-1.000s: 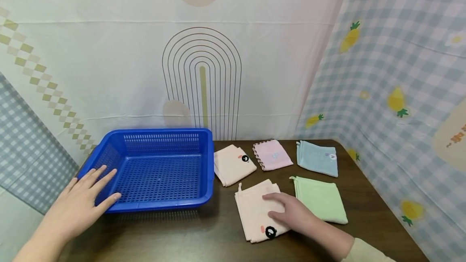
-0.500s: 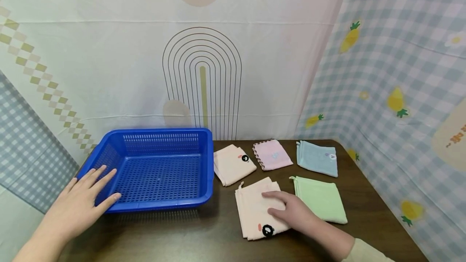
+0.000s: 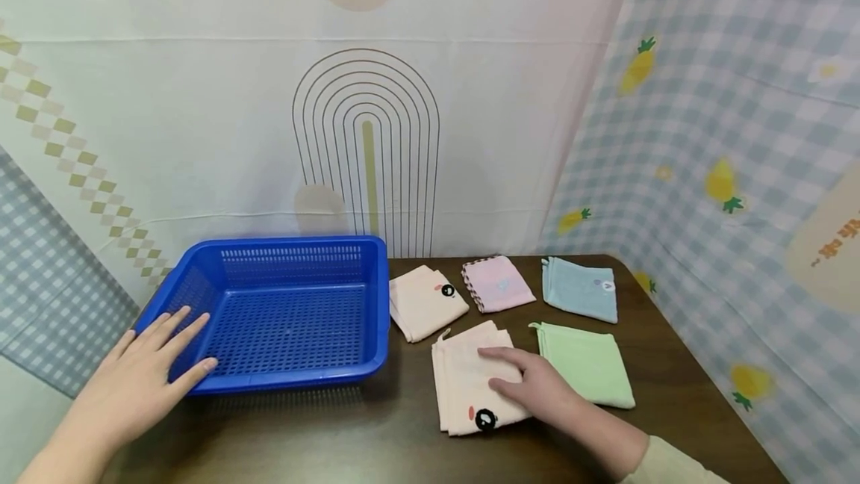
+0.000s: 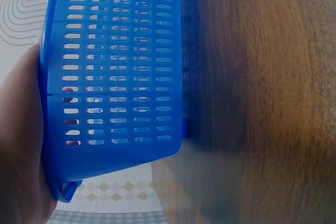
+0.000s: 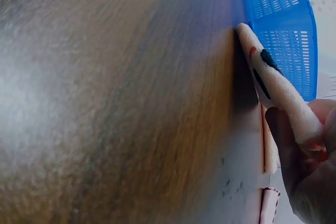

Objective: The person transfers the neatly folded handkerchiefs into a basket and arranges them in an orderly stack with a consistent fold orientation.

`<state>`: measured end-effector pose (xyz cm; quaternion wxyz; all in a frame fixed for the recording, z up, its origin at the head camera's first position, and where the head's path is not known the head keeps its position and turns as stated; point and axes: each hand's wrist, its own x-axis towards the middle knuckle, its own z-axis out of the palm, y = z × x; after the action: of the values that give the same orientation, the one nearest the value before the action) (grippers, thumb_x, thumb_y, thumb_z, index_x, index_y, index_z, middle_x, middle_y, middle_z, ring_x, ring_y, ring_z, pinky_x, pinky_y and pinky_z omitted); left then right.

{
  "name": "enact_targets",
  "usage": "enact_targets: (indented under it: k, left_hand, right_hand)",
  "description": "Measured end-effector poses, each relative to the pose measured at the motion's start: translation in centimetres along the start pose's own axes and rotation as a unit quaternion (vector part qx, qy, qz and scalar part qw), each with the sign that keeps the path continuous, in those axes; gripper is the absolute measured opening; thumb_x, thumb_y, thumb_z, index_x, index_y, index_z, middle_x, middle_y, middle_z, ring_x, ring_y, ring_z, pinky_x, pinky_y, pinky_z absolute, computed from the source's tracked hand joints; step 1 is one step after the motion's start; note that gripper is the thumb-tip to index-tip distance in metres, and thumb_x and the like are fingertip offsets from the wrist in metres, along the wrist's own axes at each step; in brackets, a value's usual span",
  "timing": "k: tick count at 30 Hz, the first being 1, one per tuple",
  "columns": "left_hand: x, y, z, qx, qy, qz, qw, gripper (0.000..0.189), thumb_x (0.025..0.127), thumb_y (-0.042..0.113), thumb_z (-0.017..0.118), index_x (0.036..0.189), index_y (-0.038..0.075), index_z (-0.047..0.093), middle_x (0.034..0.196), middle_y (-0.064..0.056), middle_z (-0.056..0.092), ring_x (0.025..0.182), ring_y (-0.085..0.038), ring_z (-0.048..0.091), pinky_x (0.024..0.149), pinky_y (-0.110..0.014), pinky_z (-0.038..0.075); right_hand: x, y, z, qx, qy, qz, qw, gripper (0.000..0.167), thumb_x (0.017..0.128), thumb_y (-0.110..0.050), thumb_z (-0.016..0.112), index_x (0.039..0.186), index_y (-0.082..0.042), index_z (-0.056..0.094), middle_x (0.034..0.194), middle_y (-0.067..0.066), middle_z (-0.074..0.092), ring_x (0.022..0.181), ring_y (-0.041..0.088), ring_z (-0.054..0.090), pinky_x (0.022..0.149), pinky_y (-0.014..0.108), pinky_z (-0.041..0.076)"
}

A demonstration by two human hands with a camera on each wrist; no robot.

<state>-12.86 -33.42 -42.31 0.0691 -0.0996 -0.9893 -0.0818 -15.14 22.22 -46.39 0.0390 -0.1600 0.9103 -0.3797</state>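
Note:
My right hand (image 3: pixel 537 387) pinches the right side of a folded pale pink towel (image 3: pixel 466 376) with a black embroidered eye. In the right wrist view the same towel (image 5: pixel 283 90) is gripped between thumb and fingers, with a dark shadow beneath its far end. At the left, my left hand (image 3: pixel 134 372) rests over the rim of a blue plastic basket (image 3: pixel 289 379), fingers spread and straight. The left wrist view shows that hand against the rim and the basket's slotted side wall (image 4: pixel 118 77). Nothing lies inside the basket.
Behind the held towel lie another pale pink towel (image 3: pixel 426 308), a lilac towel (image 3: pixel 499 286) and a blue towel (image 3: pixel 579 291). A green towel (image 3: pixel 587 364) is close beside the right hand. Patterned cloth (image 3: pixel 470 133) hangs behind the dark wooden table (image 3: pixel 376 439).
The pale pink towel in my right hand has shifted slightly up and to the left. My left hand keeps its place on the basket. The whole head view has turned a little.

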Motion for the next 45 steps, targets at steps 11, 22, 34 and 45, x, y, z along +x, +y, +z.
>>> enact_targets:
  k: [11,22,34,45]
  left_hand:
    - [-0.6,-0.5,0.0,0.006,-0.019,-0.014,0.9997,0.081,0.096,0.062,0.049,0.155,0.01,0.033,0.156,-0.03,0.027,0.14,-0.055,0.021,0.11,-0.055,-0.025]
    - [-0.7,-0.5,0.0,-0.002,-0.025,-0.011,0.9996,0.081,0.096,0.062,0.049,0.156,0.01,0.032,0.157,-0.03,0.025,0.141,-0.055,0.02,0.11,-0.058,-0.024]
    - [-0.5,-0.4,0.2,-0.009,-0.028,-0.007,0.9995,0.081,0.096,0.062,0.049,0.156,0.011,0.03,0.158,-0.029,0.024,0.142,-0.055,0.018,0.11,-0.058,-0.024]
    - [0.0,-0.4,0.0,-0.007,-0.024,0.003,0.9997,0.083,0.095,0.063,0.051,0.155,0.009,0.033,0.156,-0.029,0.027,0.141,-0.055,0.021,0.111,-0.059,-0.021]
  right_hand:
    - [0.4,-0.9,0.2,0.027,0.017,0.011,0.9994,0.045,0.09,-0.021,0.074,0.132,-0.032,0.064,0.136,-0.001,0.061,0.131,0.024,0.051,0.107,0.05,0.042]
    - [0.8,-1.9,-0.2,0.037,0.048,0.019,0.998,0.046,0.09,-0.017,0.074,0.132,-0.031,0.064,0.136,-0.005,0.061,0.132,0.022,0.05,0.108,0.047,0.041]
    - [1.3,-2.6,-0.9,0.028,0.077,0.011,0.9965,0.045,0.091,-0.021,0.074,0.134,-0.029,0.064,0.137,0.003,0.061,0.125,0.021,0.055,0.101,0.045,0.047]
    - [1.4,-3.5,-1.2,0.077,0.083,0.028,0.9931,0.047,0.09,-0.018,0.074,0.134,-0.031,0.064,0.135,0.006,0.061,0.096,0.012,0.064,0.079,0.026,0.054]
